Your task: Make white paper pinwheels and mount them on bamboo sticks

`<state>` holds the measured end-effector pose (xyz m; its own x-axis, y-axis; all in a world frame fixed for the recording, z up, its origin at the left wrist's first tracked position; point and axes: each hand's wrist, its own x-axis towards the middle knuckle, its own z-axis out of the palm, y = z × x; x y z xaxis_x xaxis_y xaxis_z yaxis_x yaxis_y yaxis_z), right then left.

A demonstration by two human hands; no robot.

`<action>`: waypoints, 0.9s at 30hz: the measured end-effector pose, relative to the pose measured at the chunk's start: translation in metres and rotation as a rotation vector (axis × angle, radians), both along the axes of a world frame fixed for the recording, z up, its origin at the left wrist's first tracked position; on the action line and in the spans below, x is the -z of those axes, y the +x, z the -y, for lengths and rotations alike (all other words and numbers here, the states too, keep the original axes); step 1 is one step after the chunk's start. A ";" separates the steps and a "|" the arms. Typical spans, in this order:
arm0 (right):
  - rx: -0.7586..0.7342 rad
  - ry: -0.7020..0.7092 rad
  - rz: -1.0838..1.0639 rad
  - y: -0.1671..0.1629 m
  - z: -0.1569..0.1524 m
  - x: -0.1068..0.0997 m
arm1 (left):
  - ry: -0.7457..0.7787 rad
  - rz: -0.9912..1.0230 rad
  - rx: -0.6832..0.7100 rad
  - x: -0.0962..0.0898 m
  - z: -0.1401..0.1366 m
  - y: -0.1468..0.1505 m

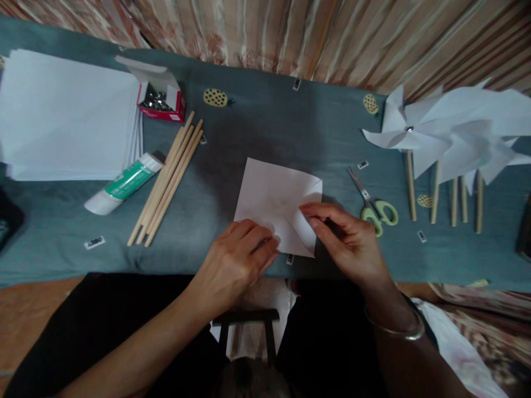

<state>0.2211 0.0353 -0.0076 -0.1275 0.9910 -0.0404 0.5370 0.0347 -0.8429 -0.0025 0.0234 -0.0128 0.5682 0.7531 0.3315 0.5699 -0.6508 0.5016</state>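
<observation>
- Pinching the right part of the paper square between thumb and forefinger with the right hand; wearing a bangle on that wrist, nearer than the square.
- Resting the left hand on the near-left part of the square, fingers bunched; cannot tell whether pinching or only pressing, with the thumb hidden.
- Lying between both hands, at the near side of the bench: the square itself, marked by a diagonal slit or crease toward its near-right corner. Could tear there if tugged too hard, or wrinkle and skew if pressed unevenly.
- Right of the square, just past the right hand: scissors. Could get knocked by a knuckle if swung outward.
- Left of the square: wooden sticks, bunched, with a glue tube just beside. Could roll if bumped by a forearm.
- Farther, up and left of the square: a stack of paper and an open red box of small metal pieces. Could spill if tipped.
- Up and right of the square: paper pinwheels, overlapping. Could bend if leaned on.
- Beyond everything, behind the square: a curtain.
</observation>
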 end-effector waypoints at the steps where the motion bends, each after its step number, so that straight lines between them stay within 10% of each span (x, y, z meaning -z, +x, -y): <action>1: -0.015 0.003 -0.009 0.001 0.000 0.000 | -0.005 0.022 0.002 0.000 0.000 0.000; 13: -0.057 -0.031 -0.153 -0.008 0.002 -0.003 | -0.109 0.072 -0.061 0.001 0.001 -0.001; 27: -0.074 0.321 0.267 -0.029 0.010 0.000 | -0.129 0.146 -0.009 0.002 0.007 0.005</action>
<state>0.1921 0.0257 -0.0075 -0.2261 0.9472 0.2275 0.7211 0.3198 -0.6147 0.0020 0.0168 -0.0151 0.5142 0.7995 0.3104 0.4907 -0.5711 0.6581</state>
